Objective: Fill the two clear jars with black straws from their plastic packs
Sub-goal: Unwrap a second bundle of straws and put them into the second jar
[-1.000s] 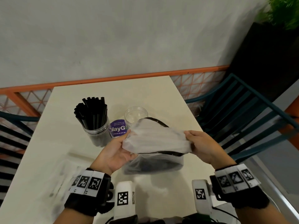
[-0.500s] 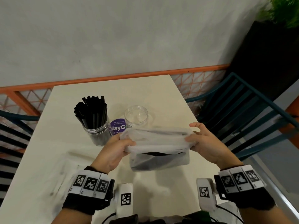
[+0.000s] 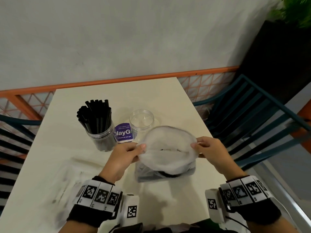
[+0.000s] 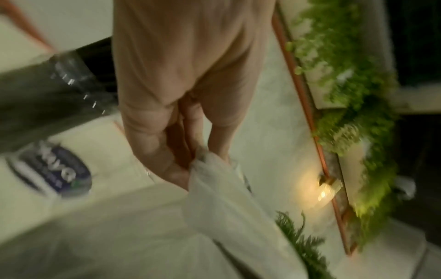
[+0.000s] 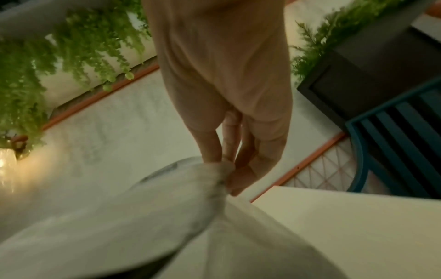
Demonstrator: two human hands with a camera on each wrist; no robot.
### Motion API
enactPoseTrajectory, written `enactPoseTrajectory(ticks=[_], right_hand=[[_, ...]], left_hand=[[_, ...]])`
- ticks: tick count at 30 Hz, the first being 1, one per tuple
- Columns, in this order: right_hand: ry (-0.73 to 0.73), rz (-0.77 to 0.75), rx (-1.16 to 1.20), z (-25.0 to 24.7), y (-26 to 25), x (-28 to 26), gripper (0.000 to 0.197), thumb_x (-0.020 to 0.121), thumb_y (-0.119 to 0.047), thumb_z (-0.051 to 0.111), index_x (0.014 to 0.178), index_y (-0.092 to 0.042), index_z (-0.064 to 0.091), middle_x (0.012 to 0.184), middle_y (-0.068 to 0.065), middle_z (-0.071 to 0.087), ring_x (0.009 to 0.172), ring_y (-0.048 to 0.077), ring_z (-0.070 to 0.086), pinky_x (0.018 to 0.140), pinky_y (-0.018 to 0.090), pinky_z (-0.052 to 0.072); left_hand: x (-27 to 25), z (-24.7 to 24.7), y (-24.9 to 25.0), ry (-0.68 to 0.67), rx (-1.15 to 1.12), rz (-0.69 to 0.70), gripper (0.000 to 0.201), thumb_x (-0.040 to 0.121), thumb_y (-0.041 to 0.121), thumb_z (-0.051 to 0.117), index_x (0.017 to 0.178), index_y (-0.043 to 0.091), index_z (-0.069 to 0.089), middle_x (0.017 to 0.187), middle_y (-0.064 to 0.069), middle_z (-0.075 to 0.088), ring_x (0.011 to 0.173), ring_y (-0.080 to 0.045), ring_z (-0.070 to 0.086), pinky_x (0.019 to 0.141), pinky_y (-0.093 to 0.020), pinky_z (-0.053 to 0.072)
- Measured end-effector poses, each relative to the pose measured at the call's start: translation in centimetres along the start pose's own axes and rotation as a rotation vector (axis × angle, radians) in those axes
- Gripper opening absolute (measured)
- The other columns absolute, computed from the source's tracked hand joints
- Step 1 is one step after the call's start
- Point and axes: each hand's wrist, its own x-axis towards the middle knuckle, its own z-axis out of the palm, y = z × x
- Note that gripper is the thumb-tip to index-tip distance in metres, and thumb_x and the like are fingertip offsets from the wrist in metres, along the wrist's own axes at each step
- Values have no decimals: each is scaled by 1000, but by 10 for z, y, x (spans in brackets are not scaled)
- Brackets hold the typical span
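A cloudy plastic pack of black straws stands on the cream table in front of me, its mouth spread wide. My left hand pinches the mouth's left rim, and my right hand pinches the right rim. Dark straws show through the pack's lower part. The pinches show in the left wrist view on the pack and in the right wrist view on the pack. A clear jar packed with black straws stands at the back left. An empty clear jar stands just beyond the pack.
A purple round sign stands between the two jars. An empty clear plastic wrapper lies flat on the table to my left. Teal slatted chairs flank the table on both sides. An orange rail runs behind it.
The pack's mouth was pulled from a flattened fold into a wide round opening. Both hands shifted slightly apart while holding its rims.
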Motion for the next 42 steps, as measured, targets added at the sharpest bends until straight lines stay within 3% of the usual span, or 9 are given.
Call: enactPoseTrajectory(ticks=[7, 12, 16, 18, 22, 27, 32, 38, 42], right_hand=[[-246, 301, 445, 7, 5, 6, 14, 88, -5, 57, 100, -12, 54, 88, 12, 67, 72, 21, 65, 72, 32, 52], [-378, 387, 863, -9, 13, 10, 42, 36, -9, 87, 63, -10, 55, 59, 5, 53, 52, 17, 50, 61, 33, 46], [-320, 370, 985, -10, 12, 8, 20, 68, 0, 59, 85, 8, 65, 79, 16, 70, 67, 26, 69, 59, 33, 57], [-343, 316, 967, -13, 10, 5, 11, 72, -9, 59, 76, 0, 63, 78, 14, 66, 67, 26, 65, 57, 34, 53], [-292, 278, 748, -17, 13, 4, 42, 56, 7, 59, 85, -18, 42, 76, 10, 49, 79, 28, 49, 60, 35, 33], [-84, 198, 435, 2, 6, 0, 19, 89, -1, 54, 96, -15, 43, 91, 14, 62, 87, 28, 57, 75, 43, 49], [103, 18, -6, -10, 14, 4, 6, 87, -16, 61, 91, -12, 60, 96, 11, 63, 86, 28, 61, 75, 42, 55], [-1, 112, 51, 1, 19, 3, 13, 89, -14, 60, 99, -8, 66, 86, 14, 69, 77, 26, 65, 69, 32, 56], [-111, 252, 273, 12, 20, -1, 10, 91, -7, 55, 97, -7, 63, 88, 13, 67, 79, 25, 65, 63, 28, 55]], left_hand=[[5, 2, -2, -164, -448, -240, 33, 81, 16, 58, 112, 5, 56, 96, -11, 67, 78, -18, 66, 70, -28, 57], [7, -14, -6, -228, -789, -282, 56, 66, 12, 74, 115, 4, 48, 109, -16, 64, 92, -25, 68, 73, -37, 59], [-3, -5, 1, -266, -730, -213, 23, 85, 19, 54, 94, 4, 68, 94, -13, 74, 86, -24, 71, 70, -36, 59], [-6, -6, 5, -271, -670, -129, 39, 66, 8, 75, 103, 12, 63, 99, -12, 72, 90, -24, 70, 73, -34, 59], [0, -5, 3, -128, -411, -80, 58, 72, -19, 52, 119, 15, 47, 99, -14, 61, 86, -24, 59, 70, -32, 55], [7, 2, -12, 234, 121, 37, 42, 73, 6, 61, 111, 11, 46, 85, -9, 59, 80, -25, 57, 77, -40, 48], [4, -10, -16, 232, 542, 137, 27, 68, 17, 78, 83, 10, 57, 83, -4, 60, 74, -22, 59, 59, -20, 43], [8, -2, -30, 45, 155, -60, 2, 78, 8, 69, 76, 8, 68, 84, -15, 70, 81, -26, 66, 71, -26, 57], [3, 5, -30, -104, -102, -230, 14, 88, 10, 57, 88, 0, 67, 91, -18, 70, 78, -22, 68, 66, -27, 57]])
